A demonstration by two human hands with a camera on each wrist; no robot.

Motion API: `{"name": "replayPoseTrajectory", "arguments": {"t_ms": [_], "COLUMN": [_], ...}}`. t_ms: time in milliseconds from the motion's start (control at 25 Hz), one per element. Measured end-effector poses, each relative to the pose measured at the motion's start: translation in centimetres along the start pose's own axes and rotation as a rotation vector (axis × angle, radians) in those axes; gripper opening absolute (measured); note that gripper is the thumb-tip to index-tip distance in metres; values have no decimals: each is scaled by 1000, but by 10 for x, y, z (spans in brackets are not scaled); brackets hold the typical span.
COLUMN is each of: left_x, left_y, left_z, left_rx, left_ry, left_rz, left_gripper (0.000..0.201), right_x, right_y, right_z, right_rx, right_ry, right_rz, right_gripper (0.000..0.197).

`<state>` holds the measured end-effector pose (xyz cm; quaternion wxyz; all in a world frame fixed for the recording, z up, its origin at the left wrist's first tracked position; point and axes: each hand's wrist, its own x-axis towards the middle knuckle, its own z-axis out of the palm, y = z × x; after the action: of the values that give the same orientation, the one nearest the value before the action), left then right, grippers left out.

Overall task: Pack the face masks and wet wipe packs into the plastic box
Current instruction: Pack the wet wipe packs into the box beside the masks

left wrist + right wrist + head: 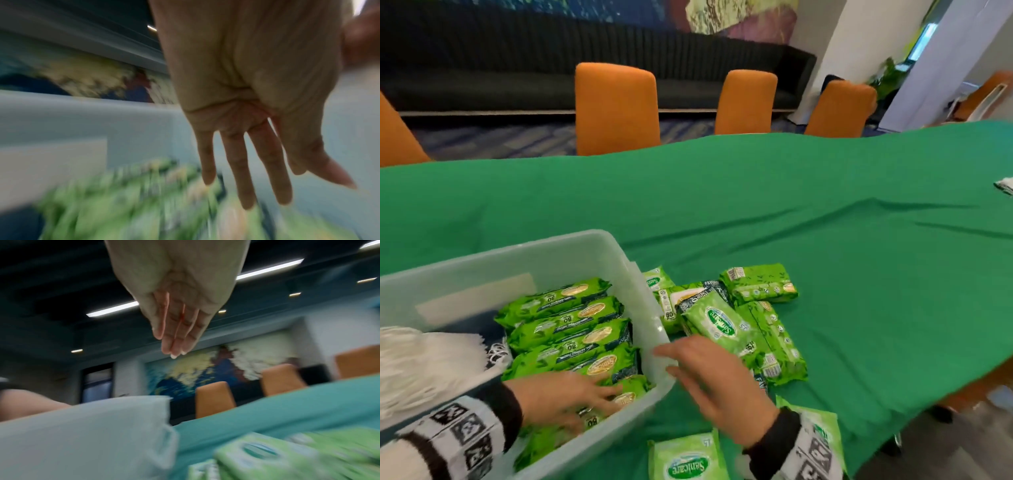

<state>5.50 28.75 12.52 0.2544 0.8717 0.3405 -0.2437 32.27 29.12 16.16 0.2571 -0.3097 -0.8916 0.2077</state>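
A clear plastic box (571, 245) stands at the near left of the green table, with several green wet wipe packs (571, 322) in a row inside and white face masks (424, 363) at its left end. My left hand (585, 397) lies inside the box with straight fingers on the nearest packs; the left wrist view shows the left hand (257, 186) with fingers spread and empty. My right hand (688, 359) hovers open beside the box's right rim, holding nothing, its fingers (174, 340) straight. More packs (743, 322) lie loose right of the box.
Two flat wipe packs (685, 459) lie near the front edge by my right wrist. Orange chairs (616, 109) stand behind the table. A small white item (1005, 186) sits at the far right. Green cloth (825, 222) spreads bare beyond the packs.
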Motion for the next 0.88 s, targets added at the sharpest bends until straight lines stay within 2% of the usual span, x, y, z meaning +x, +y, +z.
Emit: {"name": "replayPoseTrajectory", "arguments": {"t_ms": [80,120,160,240,280,320,360,440,480,560,680,720,760,800,880], "left_x": [-29,-45,-59,-69,-61,-42,-15,49,84,154,212,218,221,222,221], "left_y": [6,13,27,71,99,124,147,178,187,189,182,178,174,170,163], "left_z": [-26,-40,-57,-87,-97,-100,-100,-95,-87,-63,-33,-30,-34,-41,-59], "left_rx": [-193,-245,-281,-218,-180,-172,-197,-368,-514,-686,-903,-955,-1019,-1115,-1306], "left_ry": [336,548,780,1193,1303,1352,1349,1157,1001,735,545,534,534,532,578], "left_rz": [-75,-143,-218,-244,-194,-93,19,137,133,65,-67,-89,-114,-128,-154], "left_gripper": [42,38,41,43,45,45,45,42,41,40,52,70,98,120,145], "right_x": [-33,-49,-61,-77,-82,-85,-88,-86,-85,-83,-86,-87,-87,-87,-89], "right_y": [56,93,134,201,223,244,261,278,283,286,276,271,267,257,236], "right_z": [-24,-30,-33,-25,-19,-9,-1,7,7,1,-12,-14,-19,-25,-33], "right_rx": [91,93,62,-122,-182,-196,-154,9,110,275,398,420,422,386,214], "right_ry": [325,400,381,89,-70,-172,-222,-252,-250,-214,-151,-122,-74,-31,44], "right_rz": [294,489,696,1051,1170,1247,1308,1397,1424,1464,1442,1430,1419,1393,1286], "right_gripper": [22,21,22,38,53,69,82,103,108,105,107,115,120,118,96]}}
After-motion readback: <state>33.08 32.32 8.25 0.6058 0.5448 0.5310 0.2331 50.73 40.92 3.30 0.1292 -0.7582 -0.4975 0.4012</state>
